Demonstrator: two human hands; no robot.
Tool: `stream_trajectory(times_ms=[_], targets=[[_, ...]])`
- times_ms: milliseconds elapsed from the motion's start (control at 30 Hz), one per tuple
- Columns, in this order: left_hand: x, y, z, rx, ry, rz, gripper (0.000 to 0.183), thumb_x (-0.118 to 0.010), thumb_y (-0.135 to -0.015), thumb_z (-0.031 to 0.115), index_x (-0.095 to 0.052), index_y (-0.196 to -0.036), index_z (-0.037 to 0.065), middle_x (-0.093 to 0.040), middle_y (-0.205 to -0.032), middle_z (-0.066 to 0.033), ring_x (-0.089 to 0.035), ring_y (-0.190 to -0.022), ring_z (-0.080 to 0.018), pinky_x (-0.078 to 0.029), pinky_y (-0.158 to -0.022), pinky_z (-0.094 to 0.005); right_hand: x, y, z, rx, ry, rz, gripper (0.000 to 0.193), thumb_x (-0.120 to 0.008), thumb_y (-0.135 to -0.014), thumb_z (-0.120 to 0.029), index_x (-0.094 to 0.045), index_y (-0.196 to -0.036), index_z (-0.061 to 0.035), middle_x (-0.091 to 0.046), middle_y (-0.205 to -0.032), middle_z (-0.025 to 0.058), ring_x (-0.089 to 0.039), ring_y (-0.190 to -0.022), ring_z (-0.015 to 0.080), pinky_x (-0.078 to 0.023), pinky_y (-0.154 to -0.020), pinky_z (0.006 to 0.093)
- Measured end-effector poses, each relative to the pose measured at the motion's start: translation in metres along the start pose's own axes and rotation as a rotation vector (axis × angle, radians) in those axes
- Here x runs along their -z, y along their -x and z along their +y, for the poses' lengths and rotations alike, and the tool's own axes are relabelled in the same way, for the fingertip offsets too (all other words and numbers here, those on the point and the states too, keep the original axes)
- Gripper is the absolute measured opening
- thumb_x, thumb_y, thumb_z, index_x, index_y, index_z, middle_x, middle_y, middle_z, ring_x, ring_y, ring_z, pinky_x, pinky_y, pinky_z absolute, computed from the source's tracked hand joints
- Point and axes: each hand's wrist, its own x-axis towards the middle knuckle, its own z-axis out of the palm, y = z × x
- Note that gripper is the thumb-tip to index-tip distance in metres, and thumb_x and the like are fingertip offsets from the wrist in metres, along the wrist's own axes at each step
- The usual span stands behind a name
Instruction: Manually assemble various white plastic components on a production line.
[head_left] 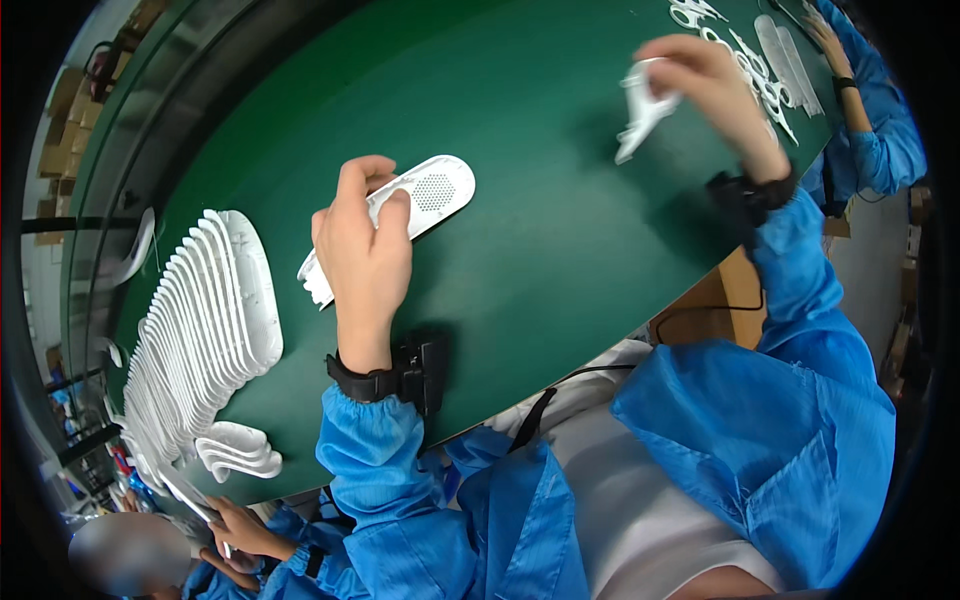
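My left hand (365, 235) is closed around a long white plastic shell (436, 192) with a rounded end and a patch of small round holes. The shell lies at a slant on or just above the green table, its open inner side facing up. Part of its middle is hidden behind my fingers. Over to the right, my right hand (700, 80) pinches a smaller white plastic piece (642, 112), with a ring-like top and a narrow tapering tip, held above the table. The two parts are well apart.
A curved row of nested white shells (190, 320) stands on the green table (520, 290) at left, with a short stack (238, 452) nearby. Several white ring-shaped pieces (765, 85) and clear strips (785, 60) lie at far right. Co-workers' hands (245, 530) show at lower left and upper right.
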Motion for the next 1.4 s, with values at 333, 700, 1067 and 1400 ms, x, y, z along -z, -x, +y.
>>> stream_trajectory(times_ms=[333, 700, 1067, 1400], targets=[[-0.004, 0.001, 0.007, 0.091, -0.140, -0.047, 0.032, -0.066, -0.085, 0.036, -0.066, -0.088, 0.004, -0.068, -0.088, -0.0094, -0.061, -0.084, -0.0248, -0.035, -0.085, -0.0327, -0.172, -0.040, -0.036, 0.059, -0.099, -0.165, 0.019, -0.052, -0.099, -0.022, -0.047, -0.097, -0.0037, -0.054, -0.076, 0.0060, -0.052, -0.070, 0.0219, -0.043, -0.067, 0.0343], [0.002, 0.010, 0.014, 0.073, -0.057, -0.191, 0.013, -0.072, -0.070, 0.009, -0.062, -0.074, 0.003, -0.069, -0.095, -0.0063, -0.062, -0.082, -0.0224, -0.040, -0.082, -0.0338, -0.156, -0.040, -0.027, 0.316, -0.049, -0.418, 0.023, -0.057, -0.095, -0.028, -0.049, -0.090, -0.0065, -0.052, -0.074, 0.0077, -0.053, -0.075, 0.0269, -0.041, -0.065, 0.0401], [0.008, 0.012, 0.024, -0.096, -0.267, -0.279, 0.014, -0.070, -0.063, 0.009, -0.058, -0.068, 0.005, -0.068, -0.104, -0.0051, -0.058, -0.095, -0.0239, -0.034, -0.089, -0.0361, -0.160, -0.037, -0.023, 0.525, 0.038, -0.416, 0.025, -0.072, -0.074, -0.026, -0.059, -0.088, -0.0097, -0.058, -0.078, 0.0018, -0.062, -0.081, 0.0227, -0.047, -0.062, 0.0390], [0.007, 0.015, 0.029, -0.008, -0.320, -0.335, 0.028, -0.074, -0.065, 0.008, -0.054, -0.085, 0.005, -0.066, -0.094, -0.0091, -0.061, -0.084, -0.0299, -0.040, -0.076, -0.0385, -0.173, -0.033, -0.034, 0.597, 0.049, -0.357, 0.032, -0.076, -0.069, -0.020, -0.056, -0.092, -0.0088, -0.062, -0.085, 0.0043, -0.064, -0.081, 0.0269, -0.051, -0.063, 0.0408]])
